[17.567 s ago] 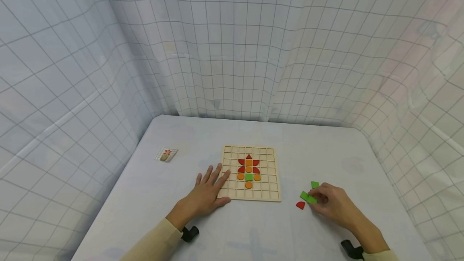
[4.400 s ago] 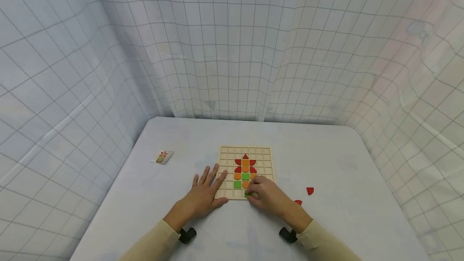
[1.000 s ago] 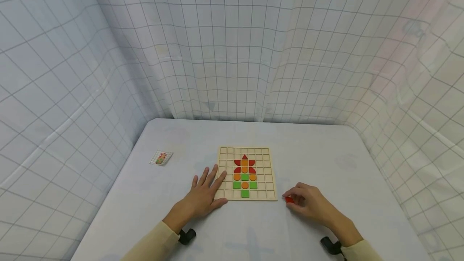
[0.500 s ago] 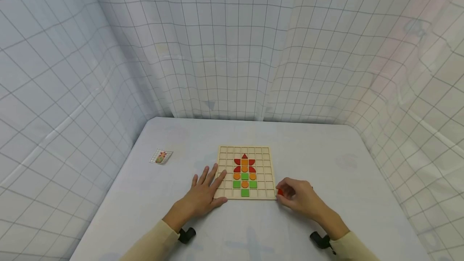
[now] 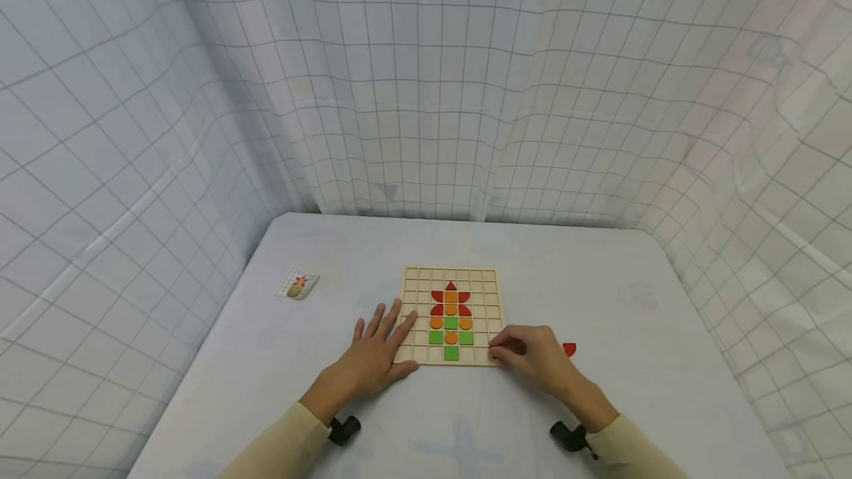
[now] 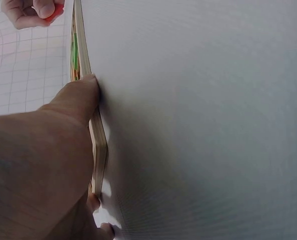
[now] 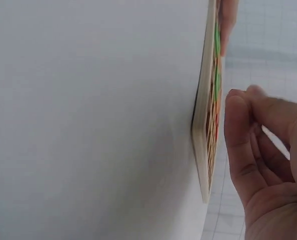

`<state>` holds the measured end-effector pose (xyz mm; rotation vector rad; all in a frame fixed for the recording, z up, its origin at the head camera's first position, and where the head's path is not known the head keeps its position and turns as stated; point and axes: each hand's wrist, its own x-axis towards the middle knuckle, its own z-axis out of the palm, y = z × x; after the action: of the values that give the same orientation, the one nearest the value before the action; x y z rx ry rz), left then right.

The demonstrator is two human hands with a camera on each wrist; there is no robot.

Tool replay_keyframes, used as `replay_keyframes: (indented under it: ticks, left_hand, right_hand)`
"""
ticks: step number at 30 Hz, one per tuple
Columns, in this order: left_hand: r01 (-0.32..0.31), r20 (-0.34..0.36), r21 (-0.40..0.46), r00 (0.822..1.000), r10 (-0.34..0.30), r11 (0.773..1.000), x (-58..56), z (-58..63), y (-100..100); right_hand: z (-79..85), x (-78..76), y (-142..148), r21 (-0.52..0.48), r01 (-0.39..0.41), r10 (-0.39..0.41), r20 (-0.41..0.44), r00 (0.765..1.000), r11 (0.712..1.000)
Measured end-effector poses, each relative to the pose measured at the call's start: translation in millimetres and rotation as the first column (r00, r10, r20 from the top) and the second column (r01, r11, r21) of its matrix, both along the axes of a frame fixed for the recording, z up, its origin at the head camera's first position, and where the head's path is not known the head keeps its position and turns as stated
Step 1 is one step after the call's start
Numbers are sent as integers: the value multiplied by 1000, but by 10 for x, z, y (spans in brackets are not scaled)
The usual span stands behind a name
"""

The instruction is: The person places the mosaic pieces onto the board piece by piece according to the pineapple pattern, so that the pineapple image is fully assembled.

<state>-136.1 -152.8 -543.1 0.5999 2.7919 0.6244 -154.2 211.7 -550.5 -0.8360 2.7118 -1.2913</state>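
A pale wooden grid board (image 5: pixel 490 309) lies on the table, bearing red, orange and green tiles in a figure like a flower on a stem. My left hand (image 5: pixel 366 367) is spread with straight fingers over the board's left edge, its thumb at the near left corner. My right hand (image 5: pixel 538 358) is above the board's near right corner, pinching a small red tile (image 6: pixel 54 13) between thumb and fingers. Only a sliver of that tile shows in the head view; the fingers cover the rest. Another red quarter-circle tile (image 5: pixel 569 349) lies on the table beyond the right hand.
A small printed card (image 5: pixel 297 285) with a coloured figure on a grid lies on the white table (image 5: pixel 586 265) to the left of the board. White gridded curtains (image 5: pixel 426 94) enclose the table at the back and sides.
Over the last second my right hand has carried the red tile left from the table to the board's near right corner. Earlier, green tiles were added to the board. The left hand stays put.
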Motion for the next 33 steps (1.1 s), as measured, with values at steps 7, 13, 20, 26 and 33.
replay_keyframes:
  ticks: [7, 13, 20, 26, 33]
  left_hand:
    - [-15, -17, 3, 1000, 16, 1000, -61, -233, -35]
    - [-9, -40, 13, 999, 9, 1000, -86, -329, -62]
    - [8, -49, 32, 999, -7, 999, -59, -255, -63]
    - [16, -42, 46, 999, -14, 999, -37, -230, -61]
    - [1, -53, 37, 999, 1, 999, -71, -334, -81]
  right_hand:
    - [4, -17, -142, -31, 11, -4, 201, 980, 999]
    - [-29, -29, -317, -23, 72, -67, 192, 979, 997]
    - [-22, -5, -473, 36, 163, -167, 201, 965, 986]
    - [-1, 28, -549, 90, 253, -266, 193, 944, 963]
    - [29, 45, -614, 95, 323, -336, 226, 914, 942]
